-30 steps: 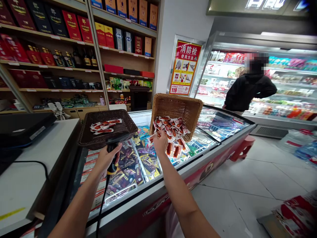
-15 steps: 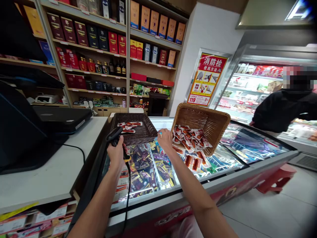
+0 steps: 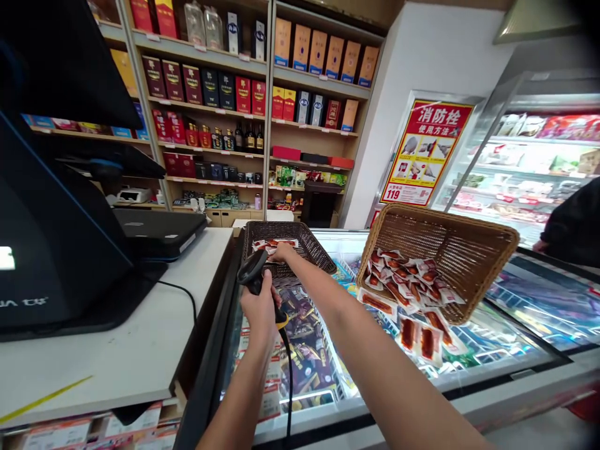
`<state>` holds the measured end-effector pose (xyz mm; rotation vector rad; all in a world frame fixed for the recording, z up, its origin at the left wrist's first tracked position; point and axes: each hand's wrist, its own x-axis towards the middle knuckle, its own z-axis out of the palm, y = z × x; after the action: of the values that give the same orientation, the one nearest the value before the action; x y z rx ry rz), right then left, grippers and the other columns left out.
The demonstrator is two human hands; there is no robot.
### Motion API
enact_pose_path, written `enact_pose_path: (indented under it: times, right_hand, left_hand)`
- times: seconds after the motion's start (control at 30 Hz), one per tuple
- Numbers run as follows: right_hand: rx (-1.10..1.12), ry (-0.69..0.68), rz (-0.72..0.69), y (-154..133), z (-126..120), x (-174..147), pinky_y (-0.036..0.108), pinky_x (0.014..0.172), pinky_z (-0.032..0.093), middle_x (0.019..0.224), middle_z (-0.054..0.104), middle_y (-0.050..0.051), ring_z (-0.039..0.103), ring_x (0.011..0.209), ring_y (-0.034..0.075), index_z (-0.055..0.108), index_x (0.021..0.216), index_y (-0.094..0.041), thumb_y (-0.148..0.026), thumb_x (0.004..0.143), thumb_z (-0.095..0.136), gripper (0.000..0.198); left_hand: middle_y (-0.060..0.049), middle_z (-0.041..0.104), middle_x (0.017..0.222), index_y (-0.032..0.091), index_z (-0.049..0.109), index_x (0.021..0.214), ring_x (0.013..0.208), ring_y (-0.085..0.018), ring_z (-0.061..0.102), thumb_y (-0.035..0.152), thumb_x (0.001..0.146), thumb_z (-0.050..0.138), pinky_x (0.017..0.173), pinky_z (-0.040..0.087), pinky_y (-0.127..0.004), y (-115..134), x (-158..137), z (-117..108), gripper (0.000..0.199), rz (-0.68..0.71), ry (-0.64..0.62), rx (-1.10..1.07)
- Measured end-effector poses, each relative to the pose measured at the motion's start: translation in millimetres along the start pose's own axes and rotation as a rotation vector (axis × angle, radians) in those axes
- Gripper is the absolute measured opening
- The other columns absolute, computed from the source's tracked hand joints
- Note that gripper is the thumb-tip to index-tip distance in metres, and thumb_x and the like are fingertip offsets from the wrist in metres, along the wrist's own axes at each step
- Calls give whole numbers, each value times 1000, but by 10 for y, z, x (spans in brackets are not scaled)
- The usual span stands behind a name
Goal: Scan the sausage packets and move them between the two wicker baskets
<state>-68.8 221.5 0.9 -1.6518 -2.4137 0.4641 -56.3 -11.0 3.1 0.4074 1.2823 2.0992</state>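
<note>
My left hand [image 3: 260, 306] is closed around a black barcode scanner [image 3: 253, 269], its cable hanging down over the freezer glass. My right hand [image 3: 283, 252] reaches into the dark wicker basket [image 3: 321, 253], at the packaged sausages [image 3: 288, 242] lying there. Its fingertips are partly hidden behind the scanner, so whether they grip a packet cannot be told. On the right, a tilted light-brown wicker basket [image 3: 469, 250] holds a pile of packaged sausages [image 3: 407, 278]. Several more packets [image 3: 419, 337] lie on the glass before its mouth.
Under the baskets is a glass-topped chest freezer [image 3: 314, 400] with packaged goods inside. A white counter [image 3: 117, 369] with a black checkout terminal [image 3: 60, 250] stands on the left. Shelves of boxes and bottles [image 3: 210, 106] line the back. A person in a dark sleeve [image 3: 572, 225] is at the far right.
My right hand has moved left, from between the two baskets into the dark basket at the sausages. My left hand still holds the scanner. The view has turned left.
</note>
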Motion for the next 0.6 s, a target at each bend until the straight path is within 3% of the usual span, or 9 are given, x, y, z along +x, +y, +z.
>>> enact_pose_path:
  times: [0.13, 0.27, 0.47, 0.6]
  right_hand:
    - [176, 26, 36, 118, -42, -57, 29, 85, 59, 109, 79, 12, 76, 101, 27, 78, 109, -15, -37, 63, 94, 54]
    - [555, 196, 49, 349, -220, -294, 26, 81, 59, 94, 80, 2, 76, 90, 21, 78, 100, -19, -29, 57, 93, 46]
    - [1519, 380, -107, 918, -556, -1069, 34, 89, 62, 97, 78, 1, 76, 93, 19, 64, 99, -21, -25, 58, 91, 49]
    - [1816, 502, -190, 1309, -548, -1631, 37, 93, 63, 96, 78, -1, 76, 102, 20, 60, 95, -25, -23, 61, 89, 45]
  left_hand:
    - [8, 53, 53, 20, 53, 80, 39, -9, 47, 50, 70, 85, 39, 36, -22, -2, -32, 19, 44, 11, -18, 30]
    - [9, 53, 53, 20, 55, 84, 40, -9, 47, 49, 69, 85, 40, 38, -22, -20, -41, 37, 44, 11, -50, 31]
    - [8, 53, 56, 20, 55, 84, 41, -9, 48, 50, 68, 85, 40, 36, -22, -50, -40, 52, 46, 41, -133, 78]
    - [7, 53, 56, 21, 52, 79, 41, -9, 48, 52, 64, 87, 39, 35, -22, -69, -48, 76, 49, 25, -191, 110]
